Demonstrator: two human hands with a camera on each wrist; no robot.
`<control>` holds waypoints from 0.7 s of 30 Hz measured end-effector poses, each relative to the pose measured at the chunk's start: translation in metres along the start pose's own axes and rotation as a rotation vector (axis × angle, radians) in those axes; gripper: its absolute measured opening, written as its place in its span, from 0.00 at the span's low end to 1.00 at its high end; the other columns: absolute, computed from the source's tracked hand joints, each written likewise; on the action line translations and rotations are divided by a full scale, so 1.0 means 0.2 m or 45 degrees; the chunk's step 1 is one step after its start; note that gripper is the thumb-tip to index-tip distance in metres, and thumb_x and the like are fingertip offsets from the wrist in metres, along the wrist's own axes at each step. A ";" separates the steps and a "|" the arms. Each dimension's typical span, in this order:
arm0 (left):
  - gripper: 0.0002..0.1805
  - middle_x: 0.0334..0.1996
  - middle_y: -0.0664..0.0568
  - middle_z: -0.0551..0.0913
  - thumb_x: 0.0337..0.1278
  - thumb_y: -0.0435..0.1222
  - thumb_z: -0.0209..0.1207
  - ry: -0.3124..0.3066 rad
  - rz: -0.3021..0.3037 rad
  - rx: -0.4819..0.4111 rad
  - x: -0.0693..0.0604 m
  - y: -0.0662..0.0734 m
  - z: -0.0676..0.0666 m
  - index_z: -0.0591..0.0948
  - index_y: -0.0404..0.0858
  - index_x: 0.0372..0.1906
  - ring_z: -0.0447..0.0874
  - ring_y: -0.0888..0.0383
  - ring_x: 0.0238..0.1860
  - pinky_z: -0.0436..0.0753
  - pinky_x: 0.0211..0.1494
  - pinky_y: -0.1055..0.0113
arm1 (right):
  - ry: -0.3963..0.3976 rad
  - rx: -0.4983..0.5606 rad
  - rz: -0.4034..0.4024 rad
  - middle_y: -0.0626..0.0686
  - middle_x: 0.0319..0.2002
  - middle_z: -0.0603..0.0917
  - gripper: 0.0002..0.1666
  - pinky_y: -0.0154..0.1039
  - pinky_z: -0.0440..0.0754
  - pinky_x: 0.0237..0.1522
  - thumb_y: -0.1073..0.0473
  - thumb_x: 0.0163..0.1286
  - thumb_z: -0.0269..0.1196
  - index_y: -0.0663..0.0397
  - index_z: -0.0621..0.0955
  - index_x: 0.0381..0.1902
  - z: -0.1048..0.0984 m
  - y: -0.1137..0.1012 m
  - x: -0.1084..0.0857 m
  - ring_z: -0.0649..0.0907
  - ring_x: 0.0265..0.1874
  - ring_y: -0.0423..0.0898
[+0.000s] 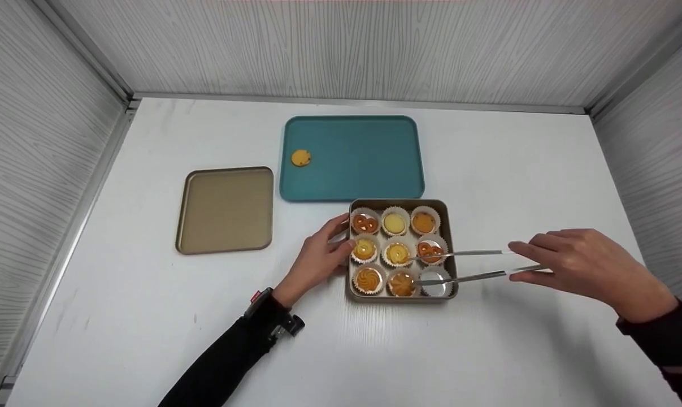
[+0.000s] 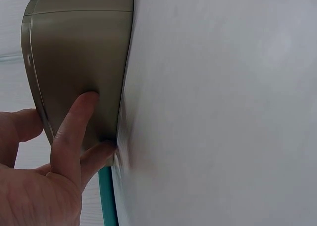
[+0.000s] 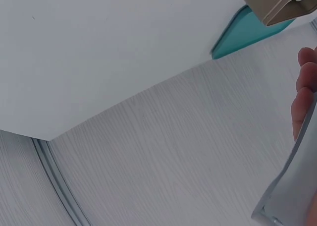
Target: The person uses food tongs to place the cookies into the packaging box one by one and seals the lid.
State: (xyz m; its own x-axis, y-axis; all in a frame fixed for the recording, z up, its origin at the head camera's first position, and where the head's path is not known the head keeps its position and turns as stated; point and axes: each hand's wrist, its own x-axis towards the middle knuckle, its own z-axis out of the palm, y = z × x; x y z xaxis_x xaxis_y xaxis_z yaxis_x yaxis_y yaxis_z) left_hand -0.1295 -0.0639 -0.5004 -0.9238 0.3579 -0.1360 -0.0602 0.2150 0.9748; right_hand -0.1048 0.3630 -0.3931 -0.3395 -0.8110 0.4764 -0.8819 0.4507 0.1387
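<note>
My left hand [image 1: 318, 257] grips the left wall of a brownish-gold baking tin [image 1: 452, 226]. In the left wrist view, fingertips press its outer wall [image 2: 74, 52] while another digit lies at the rim. Paper cups inside hold cookies, some pretzel-shaped, some round, some swirled; the bottom right cup [image 1: 435, 281] is empty. My right hand [image 1: 586, 268] holds metal tongs [image 1: 482, 276], which reach in from the right with spread arms. Their tips are over the swirled center cookie [image 1: 397, 252] and the bottom middle cookie [image 1: 402, 282]; whether they touch, I cannot tell.
Behind the tin lies a teal tray [image 1: 363, 158] with one round cookie [image 1: 301, 157] near its left side. A shallow gold square tray or lid [image 1: 226, 210] lies to the left. Pale wood-grain panels [image 1: 352, 51] enclose the white table [image 1: 504, 169] at the back and sides.
</note>
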 end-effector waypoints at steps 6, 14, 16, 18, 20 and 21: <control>0.34 0.75 0.37 0.68 0.76 0.38 0.59 0.008 0.000 0.007 0.00 0.00 0.00 0.63 0.39 0.80 0.77 0.41 0.67 0.86 0.58 0.56 | 0.089 -0.042 0.182 0.49 0.21 0.82 0.31 0.38 0.72 0.11 0.36 0.77 0.59 0.60 0.88 0.40 0.07 0.04 0.02 0.75 0.12 0.41; 0.34 0.73 0.36 0.70 0.76 0.37 0.59 0.007 0.013 0.037 0.00 0.00 0.00 0.63 0.38 0.80 0.78 0.41 0.66 0.85 0.60 0.57 | -0.047 -0.090 0.411 0.53 0.22 0.84 0.36 0.41 0.73 0.10 0.33 0.78 0.55 0.63 0.87 0.44 0.17 0.08 0.08 0.80 0.13 0.45; 0.33 0.73 0.36 0.70 0.76 0.37 0.59 0.017 0.016 0.036 0.00 0.00 -0.01 0.64 0.38 0.80 0.79 0.41 0.66 0.84 0.61 0.57 | -0.092 -0.071 0.459 0.55 0.22 0.84 0.32 0.42 0.75 0.11 0.37 0.76 0.61 0.64 0.86 0.44 0.20 0.10 0.13 0.81 0.14 0.47; 0.33 0.73 0.36 0.70 0.76 0.37 0.59 0.021 0.020 0.034 0.00 0.00 -0.01 0.64 0.38 0.79 0.79 0.40 0.66 0.83 0.62 0.56 | -0.132 -0.036 0.514 0.55 0.21 0.83 0.28 0.43 0.76 0.12 0.41 0.71 0.69 0.65 0.86 0.44 0.24 0.11 0.19 0.81 0.14 0.48; 0.33 0.73 0.35 0.70 0.76 0.37 0.59 0.016 0.019 0.035 0.00 0.00 -0.01 0.64 0.38 0.79 0.78 0.40 0.66 0.83 0.63 0.56 | -0.177 -0.012 0.571 0.55 0.21 0.82 0.25 0.45 0.77 0.13 0.46 0.66 0.74 0.65 0.86 0.43 0.28 0.12 0.26 0.80 0.15 0.48; 0.33 0.73 0.35 0.70 0.76 0.37 0.59 0.010 0.018 0.034 0.00 0.00 -0.01 0.64 0.37 0.80 0.78 0.40 0.66 0.83 0.62 0.56 | -0.199 -0.005 0.598 0.55 0.20 0.82 0.24 0.45 0.77 0.14 0.48 0.64 0.76 0.65 0.86 0.42 0.30 0.12 0.29 0.80 0.15 0.48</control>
State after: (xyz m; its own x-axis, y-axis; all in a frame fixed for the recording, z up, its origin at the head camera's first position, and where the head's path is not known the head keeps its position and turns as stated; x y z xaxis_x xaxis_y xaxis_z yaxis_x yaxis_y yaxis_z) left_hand -0.1305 -0.0645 -0.5000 -0.9275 0.3539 -0.1207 -0.0369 0.2345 0.9714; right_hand -0.1660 0.3046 -0.4139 -0.7453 -0.5663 0.3520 -0.6207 0.7820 -0.0564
